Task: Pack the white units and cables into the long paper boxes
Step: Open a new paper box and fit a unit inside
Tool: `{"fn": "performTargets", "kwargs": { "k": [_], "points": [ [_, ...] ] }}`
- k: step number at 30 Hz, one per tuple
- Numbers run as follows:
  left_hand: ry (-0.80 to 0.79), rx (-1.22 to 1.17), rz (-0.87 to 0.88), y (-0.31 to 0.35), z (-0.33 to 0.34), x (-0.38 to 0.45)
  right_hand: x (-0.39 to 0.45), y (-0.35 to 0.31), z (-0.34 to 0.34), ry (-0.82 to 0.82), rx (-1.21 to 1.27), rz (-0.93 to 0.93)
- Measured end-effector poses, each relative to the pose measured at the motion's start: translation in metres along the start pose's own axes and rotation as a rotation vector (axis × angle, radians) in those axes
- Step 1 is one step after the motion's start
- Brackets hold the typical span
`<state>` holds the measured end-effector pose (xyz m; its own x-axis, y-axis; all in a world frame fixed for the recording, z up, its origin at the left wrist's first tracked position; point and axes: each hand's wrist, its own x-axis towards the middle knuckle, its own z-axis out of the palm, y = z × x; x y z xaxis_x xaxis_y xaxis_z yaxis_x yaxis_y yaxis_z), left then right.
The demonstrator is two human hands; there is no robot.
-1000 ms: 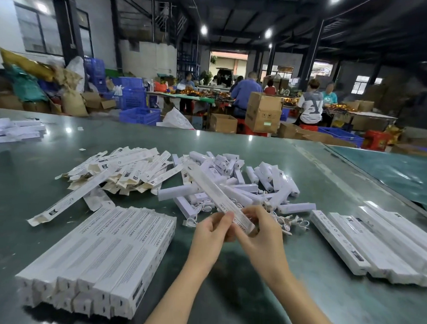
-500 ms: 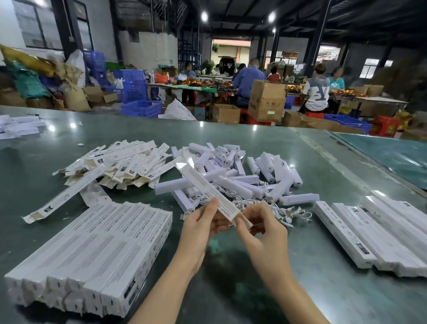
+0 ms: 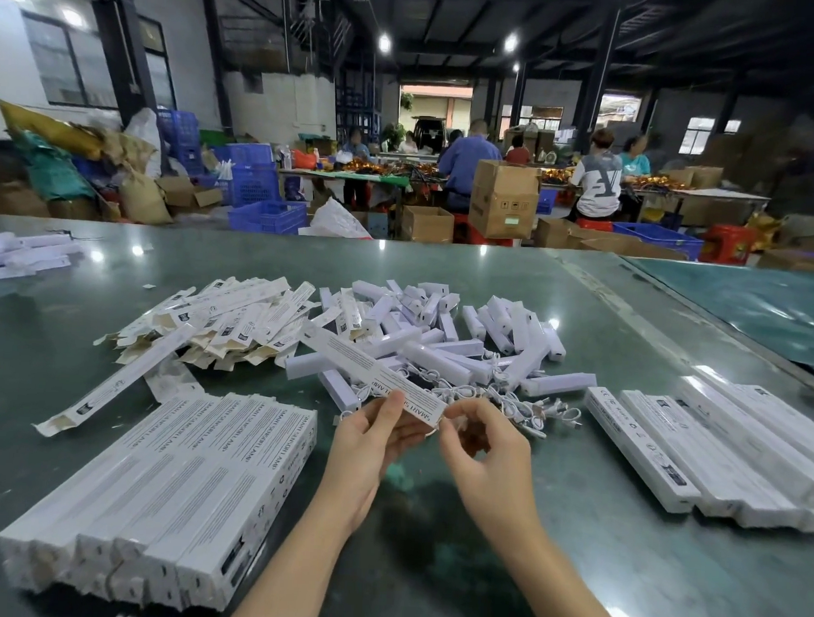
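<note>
- Left hand [image 3: 366, 451]: our grip here holds the near end of one long paper box [image 3: 374, 370], thumb on its printed face; the box slants up and away over the loose pile.
- Right hand [image 3: 483, 451]: our fingers are curled at the box's near end; whether they pinch its flap or a cable we cannot tell.
- White units [image 3: 441, 337] and cables [image 3: 522, 406]: heaped mid-counter, just beyond both hands; many remain unpacked.
- Flat unfolded boxes [image 3: 227, 319]: piled left of the units, awaiting filling.
- Closed boxes, near-left stack [image 3: 178, 494] and right-edge row [image 3: 716, 443]: apparently finished work.
- Counter [image 3: 571, 572]: we judge the task partly done.
</note>
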<state>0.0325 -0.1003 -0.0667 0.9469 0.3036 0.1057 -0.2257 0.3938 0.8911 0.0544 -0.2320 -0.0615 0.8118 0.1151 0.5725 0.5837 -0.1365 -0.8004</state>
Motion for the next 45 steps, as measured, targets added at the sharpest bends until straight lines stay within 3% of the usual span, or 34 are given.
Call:
{"fn": "performTargets", "kwargs": {
  "k": [4, 12, 23, 39, 42, 45],
  "points": [
    [-0.004, -0.003, 0.015, 0.0, 0.0, 0.0, -0.003, -0.003, 0.004, -0.042, 0.111, 0.073],
    [0.012, -0.002, 0.033, 0.001, -0.001, 0.001, 0.002, -0.002, 0.008, -0.122, 0.554, 0.484],
    [0.014, 0.024, 0.046, 0.002, -0.003, 0.001, 0.002, -0.002, 0.004, -0.163, 0.618, 0.495],
    [-0.005, 0.101, 0.038, 0.001, -0.005, 0.001, 0.006, 0.003, -0.008, -0.245, 0.532, 0.529],
    [0.062, 0.275, 0.147, 0.002, -0.002, 0.0, 0.006, 0.004, -0.006, -0.237, 0.368, 0.524],
    [0.198, 0.572, 0.34, 0.002, -0.001, -0.001, 0.007, 0.0, -0.006, -0.157, 0.034, 0.332]
  ]
}}
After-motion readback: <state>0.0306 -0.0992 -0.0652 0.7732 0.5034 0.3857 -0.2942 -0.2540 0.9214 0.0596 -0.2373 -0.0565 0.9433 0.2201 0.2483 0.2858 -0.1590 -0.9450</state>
